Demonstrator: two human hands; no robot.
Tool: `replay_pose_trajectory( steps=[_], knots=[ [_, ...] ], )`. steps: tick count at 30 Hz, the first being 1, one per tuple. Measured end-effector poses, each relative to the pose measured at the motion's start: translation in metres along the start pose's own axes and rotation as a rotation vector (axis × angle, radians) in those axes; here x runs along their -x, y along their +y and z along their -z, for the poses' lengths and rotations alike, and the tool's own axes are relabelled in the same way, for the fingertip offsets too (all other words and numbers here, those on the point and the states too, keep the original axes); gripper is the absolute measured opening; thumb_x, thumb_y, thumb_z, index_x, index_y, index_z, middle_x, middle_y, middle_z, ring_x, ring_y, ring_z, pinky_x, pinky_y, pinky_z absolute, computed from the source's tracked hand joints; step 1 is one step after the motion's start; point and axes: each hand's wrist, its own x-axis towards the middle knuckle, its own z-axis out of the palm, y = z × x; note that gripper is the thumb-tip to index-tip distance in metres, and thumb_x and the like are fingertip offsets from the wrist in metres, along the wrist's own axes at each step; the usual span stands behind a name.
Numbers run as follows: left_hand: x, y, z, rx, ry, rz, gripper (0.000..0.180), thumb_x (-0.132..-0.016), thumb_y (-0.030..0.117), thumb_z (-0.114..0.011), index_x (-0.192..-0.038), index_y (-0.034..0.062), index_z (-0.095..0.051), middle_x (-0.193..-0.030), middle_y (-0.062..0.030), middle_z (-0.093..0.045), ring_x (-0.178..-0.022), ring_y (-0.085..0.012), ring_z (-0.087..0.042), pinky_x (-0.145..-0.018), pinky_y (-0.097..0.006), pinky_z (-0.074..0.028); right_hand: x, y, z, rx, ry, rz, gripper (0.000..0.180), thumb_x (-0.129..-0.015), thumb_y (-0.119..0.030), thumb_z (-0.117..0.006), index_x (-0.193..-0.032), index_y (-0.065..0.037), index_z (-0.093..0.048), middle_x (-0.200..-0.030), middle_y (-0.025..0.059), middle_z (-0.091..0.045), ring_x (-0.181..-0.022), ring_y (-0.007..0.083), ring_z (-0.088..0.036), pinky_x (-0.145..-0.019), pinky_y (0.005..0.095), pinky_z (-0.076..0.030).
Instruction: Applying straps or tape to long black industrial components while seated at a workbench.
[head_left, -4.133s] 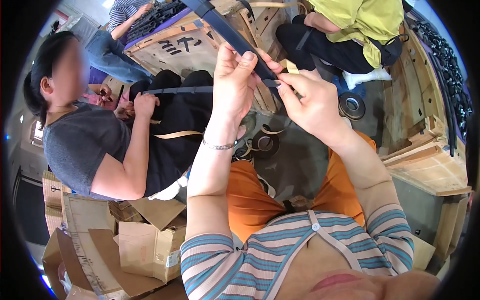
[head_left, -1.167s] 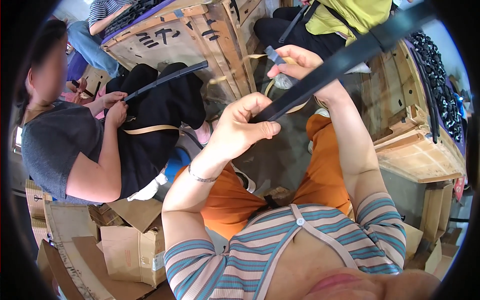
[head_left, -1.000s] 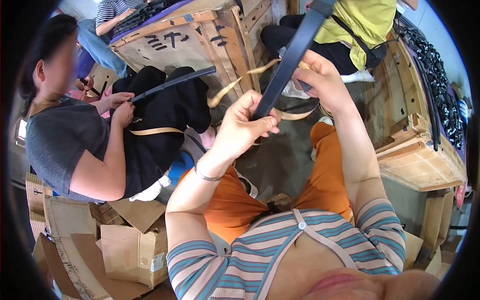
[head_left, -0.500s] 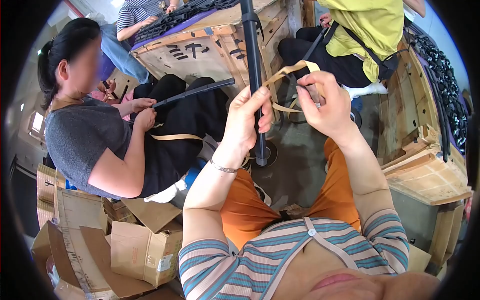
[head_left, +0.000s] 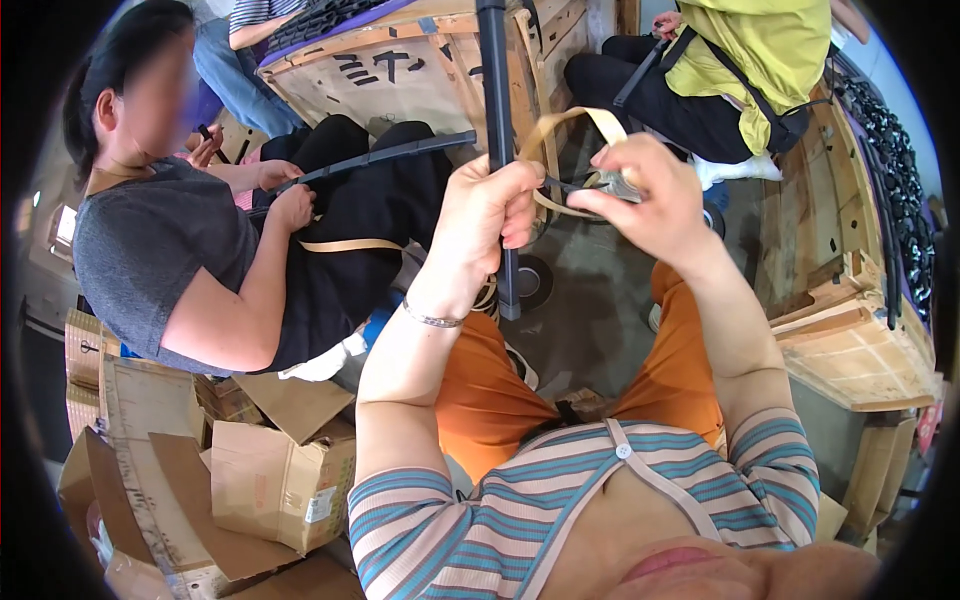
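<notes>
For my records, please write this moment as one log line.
left hand: grips upright black strip | right hand: pinches tan tape looped beside strip | co-worker: holds another black strip

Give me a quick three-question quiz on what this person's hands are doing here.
1. True or false: the left hand grips the black strip upright.
2. What does the right hand pinch? A) tan band B) cardboard box C) shoe
3. Fill in: the co-worker on the left holds a second black ____.

Key: 1 true. 2 A, the tan band. 3 strip.
</notes>
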Motion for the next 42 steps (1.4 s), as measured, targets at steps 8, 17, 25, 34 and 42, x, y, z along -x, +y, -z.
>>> replay_pose_trajectory(
  steps=[8, 17, 25, 34, 42],
  knots=[
    [0.007, 0.008, 0.011, -0.228, -0.092, -0.095, 0.009, -0.078, 0.005, -0.055, -0.072, 0.0000, -0.052, -0.049, 0.0023, -0.038, -0.035, -0.0045, -0.032, -0.033, -0.019, -0.024, -0.011, 0.012, 0.005, -0.664, -0.247, -0.580, 0.018, -0.084, -0.016, -0.063, -0.092, -0.001, -0.065, -0.077, -0.0033, -0.059, -0.070, 0.0020, -0.048, -0.060, 0.0170, -0.039],
    [0.015, -0.005, -0.003, -0.513, -0.101, -0.124, 0.005, -0.074, 0.003, -0.064, -0.073, 0.0010, -0.059, -0.062, 0.0042, -0.053, -0.056, -0.0007, -0.044, -0.050, -0.017, -0.035, -0.013, 0.012, 0.007, -0.961, -0.636, -0.677, 0.017, -0.076, -0.017, -0.070, -0.080, -0.001, -0.066, -0.067, -0.0027, -0.059, -0.064, 0.0019, -0.049, -0.057, 0.0186, -0.038],
    [0.011, -0.004, 0.008, -0.452, -0.130, -0.155, 0.033, -0.094, 0.030, -0.043, -0.091, -0.0001, -0.058, -0.048, 0.0028, -0.041, -0.040, -0.0029, -0.033, -0.039, -0.018, -0.025, -0.017, 0.012, 0.025, -0.944, -0.319, -0.656, 0.012, -0.077, -0.013, -0.067, -0.075, -0.004, -0.060, -0.067, -0.0063, -0.051, -0.061, 0.0004, -0.042, -0.054, 0.0171, -0.032],
    [0.004, -0.011, 0.004, -0.554, -0.105, -0.147, 0.034, -0.094, 0.029, -0.042, -0.082, -0.0006, -0.054, -0.049, -0.0009, -0.043, -0.036, -0.0059, -0.034, -0.035, -0.019, -0.029, -0.019, 0.007, 0.008, -0.843, -0.086, -0.663, 0.018, -0.078, -0.017, -0.069, -0.070, -0.006, -0.058, -0.059, -0.0082, -0.046, -0.056, -0.0007, -0.037, -0.049, 0.0167, -0.027],
    [0.006, -0.013, 0.002, -0.591, -0.059, -0.145, 0.030, -0.093, 0.028, -0.047, -0.079, 0.0023, -0.056, -0.049, 0.0032, -0.042, -0.043, -0.0032, -0.037, -0.040, -0.020, -0.027, -0.018, 0.004, 0.007, -0.841, -0.042, -0.686, 0.016, -0.078, -0.014, -0.069, -0.071, -0.005, -0.057, -0.057, -0.0100, -0.041, -0.053, -0.0009, -0.033, -0.049, 0.0170, -0.024]
  ],
)
